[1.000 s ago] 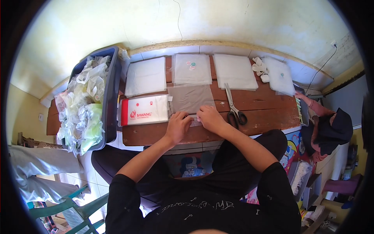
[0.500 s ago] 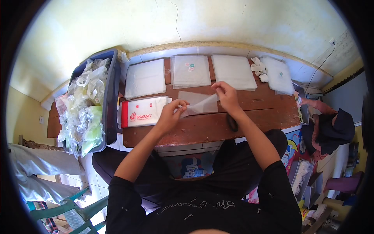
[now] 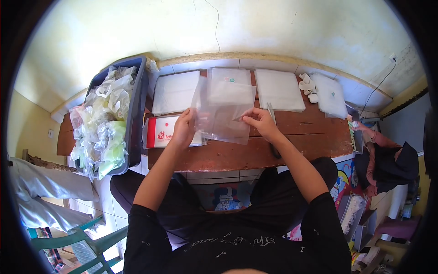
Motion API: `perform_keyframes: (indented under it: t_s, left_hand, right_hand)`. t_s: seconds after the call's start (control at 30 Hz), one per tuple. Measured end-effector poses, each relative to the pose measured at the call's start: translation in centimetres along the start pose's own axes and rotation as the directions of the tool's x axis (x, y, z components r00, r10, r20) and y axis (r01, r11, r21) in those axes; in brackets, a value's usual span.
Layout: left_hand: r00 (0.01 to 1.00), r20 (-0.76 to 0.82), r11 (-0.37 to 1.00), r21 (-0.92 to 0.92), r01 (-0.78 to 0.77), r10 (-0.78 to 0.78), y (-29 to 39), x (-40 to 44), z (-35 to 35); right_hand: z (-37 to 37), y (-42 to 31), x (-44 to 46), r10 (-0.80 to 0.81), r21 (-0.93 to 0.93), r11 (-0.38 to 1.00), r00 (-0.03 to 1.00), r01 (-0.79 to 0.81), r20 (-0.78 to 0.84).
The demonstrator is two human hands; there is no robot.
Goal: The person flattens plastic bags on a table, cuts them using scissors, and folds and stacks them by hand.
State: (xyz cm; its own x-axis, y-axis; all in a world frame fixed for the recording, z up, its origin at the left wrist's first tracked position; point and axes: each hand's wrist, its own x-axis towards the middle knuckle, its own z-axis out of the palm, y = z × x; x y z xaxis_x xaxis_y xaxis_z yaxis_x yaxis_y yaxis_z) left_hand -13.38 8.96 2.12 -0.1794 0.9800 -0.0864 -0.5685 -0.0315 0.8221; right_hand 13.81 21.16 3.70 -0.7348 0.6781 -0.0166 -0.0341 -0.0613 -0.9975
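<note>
A clear plastic bag is held up over the wooden table, spread between my hands. My left hand grips its left edge, above the red and white BAWANG pack, which it partly covers. At the bag's right side, my right hand pinches the plastic between thumb and fingers. Behind my right hand lie the scissors, mostly hidden. Flat stacks of clear bags lie along the back: one at left, one partly behind the held bag, and one at right.
On the left stands a dark bin heaped with crumpled plastic bags. Another bag stack and white rolled pieces lie at the back right. A person reaches to a tray at the table's right end. A green chair stands lower left.
The clear bag has been lifted off the table and opened out toward me. My left hand has moved left and up, and my right hand has come down slightly.
</note>
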Motion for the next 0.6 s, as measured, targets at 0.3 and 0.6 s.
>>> perform_keyframes:
  t_s: [0.3, 0.6]
  left_hand:
    - [0.941, -0.214, 0.819, 0.466, 0.334, -0.262, -1.7, -0.9, -0.1]
    - [0.942, -0.313, 0.921, 0.39, 0.014, 0.118, 5.3, 2.0, -2.6]
  right_hand:
    - [-0.5, 2.4, -0.5, 0.26, -0.068, 0.96, 0.956, -0.271, -0.132]
    - [4.0, -0.1, 6.5, 0.064, -0.08, 0.994, 0.99, -0.075, -0.128]
